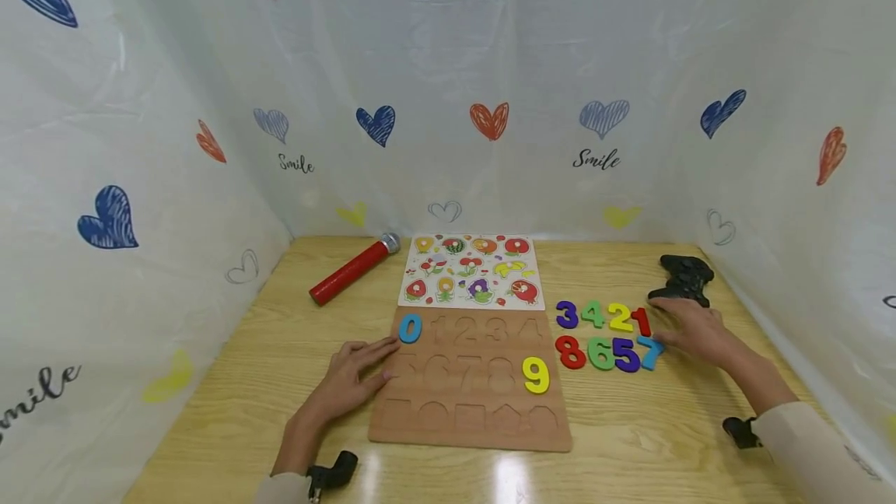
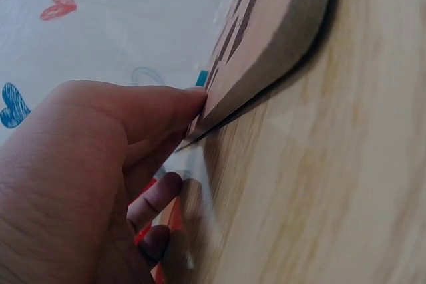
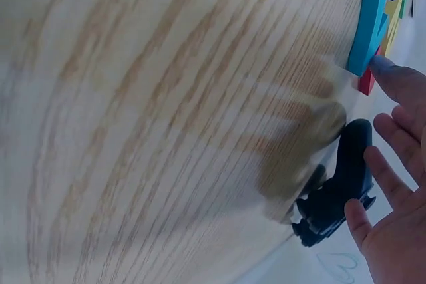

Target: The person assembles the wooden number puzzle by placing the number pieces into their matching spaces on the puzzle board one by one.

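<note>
A: How far along is this number board [image 1: 462,397] in the middle of the table [image 1: 238,403]?

B: Early days, I'd say. Only the blue 0 [image 1: 402,329] and yellow 9 [image 1: 537,379] are on it, top left and right end of the middle row. Other digit spots look bare, bottom shape row too. Can't tell if those two are fully seated.

A: So what's left?

B: Eight loose digits just right of it: purple 3 [image 1: 569,315], green 4 [image 1: 595,319], yellow 2 [image 1: 621,319], red 1 [image 1: 642,323], red 8 [image 1: 570,352], green 6 [image 1: 592,354], purple 5 [image 1: 625,352], blue 7 [image 1: 653,356].

A: Hands?

B: Left hand [image 1: 353,379] has fingers stretched out against the board's left edge, not wrapped round it. Right hand [image 1: 696,329] is spread fairly wide, thumb touching the 7, not gripping it.

A: Anything the head cam misses?

B: Left wrist cam shows how thick the board's side is. Right wrist cam gets that thumb contact up close, but no board. Only the head cam has the whole layout: fruit puzzle board [image 1: 465,299] right behind, red microphone [image 1: 353,271] off left, black game controller [image 1: 682,277] by the right fingers. Can't tell if they touch it.
</note>
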### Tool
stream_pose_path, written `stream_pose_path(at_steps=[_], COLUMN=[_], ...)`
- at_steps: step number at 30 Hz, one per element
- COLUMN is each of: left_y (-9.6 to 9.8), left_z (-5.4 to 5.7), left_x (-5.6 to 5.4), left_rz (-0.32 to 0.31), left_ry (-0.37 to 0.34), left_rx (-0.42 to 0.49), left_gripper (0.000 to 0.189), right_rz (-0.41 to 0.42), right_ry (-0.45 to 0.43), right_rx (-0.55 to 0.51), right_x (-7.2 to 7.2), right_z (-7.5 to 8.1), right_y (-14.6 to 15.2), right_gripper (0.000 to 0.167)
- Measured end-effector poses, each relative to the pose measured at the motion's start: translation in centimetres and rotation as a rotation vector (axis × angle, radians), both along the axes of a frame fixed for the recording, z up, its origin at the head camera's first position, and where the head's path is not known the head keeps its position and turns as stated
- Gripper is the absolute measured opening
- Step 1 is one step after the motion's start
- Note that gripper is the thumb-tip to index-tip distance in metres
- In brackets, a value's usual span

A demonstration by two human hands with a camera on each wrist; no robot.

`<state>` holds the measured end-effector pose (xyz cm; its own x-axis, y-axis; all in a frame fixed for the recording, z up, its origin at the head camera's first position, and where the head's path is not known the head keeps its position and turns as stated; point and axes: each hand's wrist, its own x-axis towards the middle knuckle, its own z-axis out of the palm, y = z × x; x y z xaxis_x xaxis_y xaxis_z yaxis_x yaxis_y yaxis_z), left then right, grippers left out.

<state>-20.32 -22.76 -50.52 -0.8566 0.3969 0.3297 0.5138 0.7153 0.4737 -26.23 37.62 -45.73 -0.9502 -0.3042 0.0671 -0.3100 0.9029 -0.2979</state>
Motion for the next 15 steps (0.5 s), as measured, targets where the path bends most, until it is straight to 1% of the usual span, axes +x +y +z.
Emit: stream_pose_path(at_steps=[4,8,11,15], left_y=[0.0,0.0,0.0,0.1], left_z=[0.0,0.0,-0.1,-0.1], left_x=[0.1,0.0,0.0,0.0], left_rz=[0.017,0.017,0.016,0.015], left_ry=[-0.018,-0.027,-0.026,-0.022], left_rx=[-0.006,-0.001,0.005,0.004], left_gripper=[0.048,0.049,0.048,0.048], right_rz=[-0.005,-0.001,0.029,0.068], right_ry=[-0.003,0.006,0.018,0.002], right_rx=[-0.002,0.01,0.024,0.015], right_x=[-0.4,-1.0,-1.4,-1.8], right_z=[-0.4,-0.6,-0.5,-0.6], right_y=[0.0,-0.1,0.0,0.1], right_gripper=[0.063,0.061,0.059,0.051])
